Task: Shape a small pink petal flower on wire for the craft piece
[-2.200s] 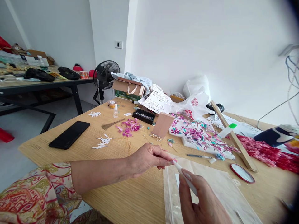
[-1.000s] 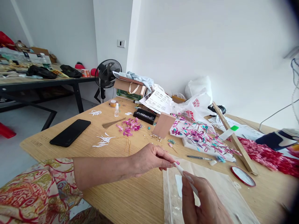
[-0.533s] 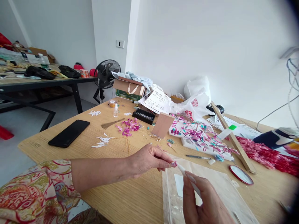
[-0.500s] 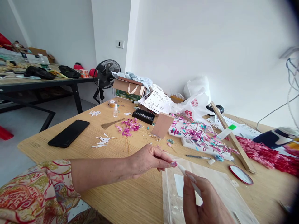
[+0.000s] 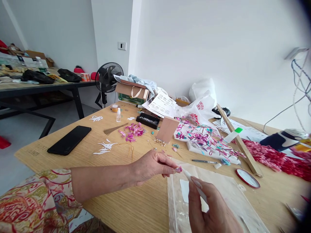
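Observation:
My left hand pinches a small pink-purple flower piece between thumb and forefinger. In my right hand is a white pen-like tube, its narrow tip touching or very near the flower piece; I cannot tell which. Under both hands lies a clear plastic bag with a white label. Beyond my left hand are loose pink petals, white petal shapes and an upright wooden block with pearl-tipped stems at its foot.
A black phone lies at the left. Finished-looking pink and teal flower stems rest on white foam at the right, near a wooden stick, a red-rimmed round lid and a grey pen. A small spray bottle stands farther back.
The view has shifted slightly, so the table and its things sit a little more to the left. Both hands keep nearly the same pose and hold the same things.

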{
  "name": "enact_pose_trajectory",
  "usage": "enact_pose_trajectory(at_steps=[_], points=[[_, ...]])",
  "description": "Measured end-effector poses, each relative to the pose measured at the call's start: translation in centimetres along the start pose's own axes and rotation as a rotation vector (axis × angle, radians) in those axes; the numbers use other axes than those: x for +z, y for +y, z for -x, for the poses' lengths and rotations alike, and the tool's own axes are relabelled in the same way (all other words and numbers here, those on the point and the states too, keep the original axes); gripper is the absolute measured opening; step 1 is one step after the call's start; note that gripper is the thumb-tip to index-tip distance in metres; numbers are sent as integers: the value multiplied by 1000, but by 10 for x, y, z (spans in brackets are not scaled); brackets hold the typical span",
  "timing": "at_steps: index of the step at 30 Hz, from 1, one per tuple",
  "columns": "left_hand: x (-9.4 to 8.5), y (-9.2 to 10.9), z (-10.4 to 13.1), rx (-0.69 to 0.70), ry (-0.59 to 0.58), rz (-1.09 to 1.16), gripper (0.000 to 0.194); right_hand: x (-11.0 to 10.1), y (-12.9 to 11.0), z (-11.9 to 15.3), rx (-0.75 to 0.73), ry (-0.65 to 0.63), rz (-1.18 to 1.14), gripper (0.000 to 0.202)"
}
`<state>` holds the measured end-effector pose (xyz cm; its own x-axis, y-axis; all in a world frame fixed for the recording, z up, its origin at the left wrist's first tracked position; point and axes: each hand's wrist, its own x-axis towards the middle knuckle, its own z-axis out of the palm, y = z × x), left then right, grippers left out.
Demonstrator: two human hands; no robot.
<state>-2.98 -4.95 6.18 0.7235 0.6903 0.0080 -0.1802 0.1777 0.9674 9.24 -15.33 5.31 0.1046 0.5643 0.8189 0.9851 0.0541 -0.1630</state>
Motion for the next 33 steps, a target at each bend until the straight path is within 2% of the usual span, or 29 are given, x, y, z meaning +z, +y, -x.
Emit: enact_pose_trajectory(at_steps=[13,33], points=[[-1,-3,0,8,-23,-11,11,2,-2,0,-15,-21,-49,12],[1,-2,1,-7,2,-37,15,2,3,3,-26,-37,-42,14]])
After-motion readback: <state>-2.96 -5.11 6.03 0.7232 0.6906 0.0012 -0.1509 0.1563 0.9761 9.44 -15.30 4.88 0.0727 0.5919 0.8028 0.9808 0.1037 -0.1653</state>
